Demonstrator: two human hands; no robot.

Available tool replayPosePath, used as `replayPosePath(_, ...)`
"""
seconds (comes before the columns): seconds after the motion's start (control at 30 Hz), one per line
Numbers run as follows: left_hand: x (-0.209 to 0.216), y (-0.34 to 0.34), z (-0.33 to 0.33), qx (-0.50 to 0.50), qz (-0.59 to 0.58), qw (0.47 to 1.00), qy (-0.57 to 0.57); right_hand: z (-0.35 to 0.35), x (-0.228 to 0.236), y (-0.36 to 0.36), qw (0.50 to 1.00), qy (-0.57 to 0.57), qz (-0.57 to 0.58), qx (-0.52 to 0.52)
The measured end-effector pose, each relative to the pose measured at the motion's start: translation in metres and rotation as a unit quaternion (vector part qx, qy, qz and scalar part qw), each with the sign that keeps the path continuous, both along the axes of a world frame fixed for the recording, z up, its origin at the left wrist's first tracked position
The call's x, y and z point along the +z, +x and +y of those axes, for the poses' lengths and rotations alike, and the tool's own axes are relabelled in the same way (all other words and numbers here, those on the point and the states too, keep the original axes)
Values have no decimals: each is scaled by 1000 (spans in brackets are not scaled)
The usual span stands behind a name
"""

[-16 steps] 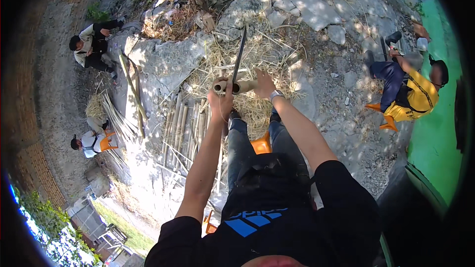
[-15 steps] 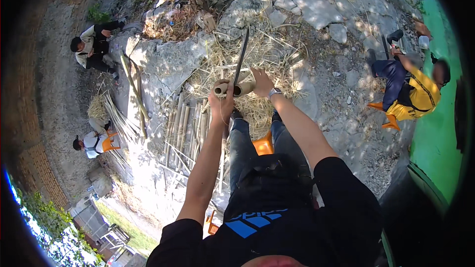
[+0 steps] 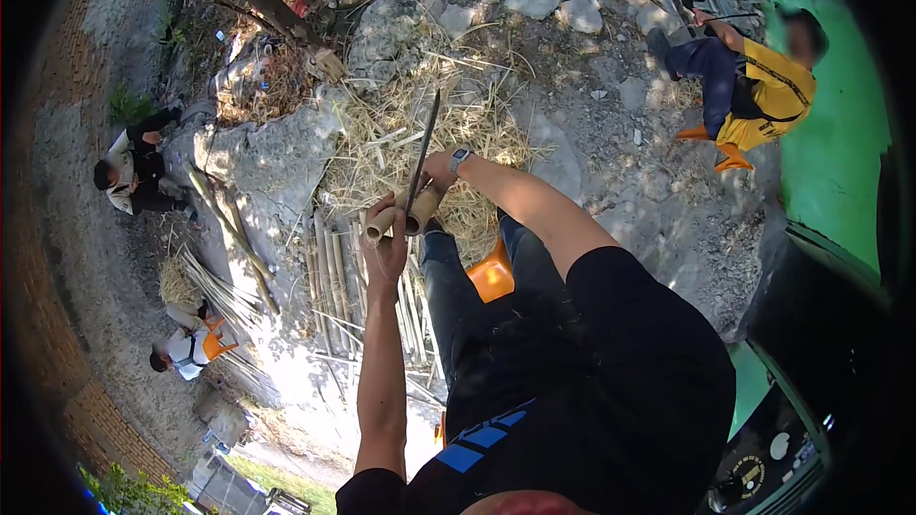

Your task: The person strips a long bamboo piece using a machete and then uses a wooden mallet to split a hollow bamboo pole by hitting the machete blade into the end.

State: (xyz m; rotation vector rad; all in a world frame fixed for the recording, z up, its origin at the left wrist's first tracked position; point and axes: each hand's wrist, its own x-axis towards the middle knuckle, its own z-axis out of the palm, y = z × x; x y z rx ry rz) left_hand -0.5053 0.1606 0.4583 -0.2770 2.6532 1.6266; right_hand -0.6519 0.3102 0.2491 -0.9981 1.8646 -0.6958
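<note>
Bamboo section [image 3: 405,219]: short, pale, hollow tube, centre of frame; long axis runs roughly left-right, open end facing lower left; held above the person's knees and an orange stool [image 3: 492,274].

Left hand [image 3: 388,246]: directly below the bamboo section, fingers wrapped up around its left end, closed on it; forearm rises straight from the lower edge of the frame.

Blade [image 3: 421,160]: long, dark, narrow; runs from the tube's right end up toward upper centre, slightly tilted right; lower end meets the tube, whether set into the wood or only resting on it cannot be told.

Right hand [image 3: 439,170]: just right of the blade, at the bamboo's upper right; wristwatch [image 3: 459,158] on the wrist; fingers appear closed about the blade's handle or the tube end, the exact grip hidden; of the two hands, the left is the one plainly bearing the tube.

Surroundings: straw and shavings [image 3: 420,124] on stony ground above the hands; split bamboo strips [image 3: 334,272] laid parallel at left centre; person in yellow [image 3: 763,95] upper right; two seated people at left [image 3: 134,172], [image 3: 186,348].
</note>
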Motion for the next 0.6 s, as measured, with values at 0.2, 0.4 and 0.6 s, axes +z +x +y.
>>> replayPosePath(0.2, 4, 9, 15, -36, 27, 998, -52, -6, 13, 7, 989, -47, 90, 105)
replayPosePath(0.4, -1, 1, 1, -10, 19, 994, -109, 49, 37, -13, 960, -3, 100, -260)
replayPosePath(0.6, 32, -13, 10, -69, -80, 985, -135, 182, 48, 18, 848, 111, 217, -471)
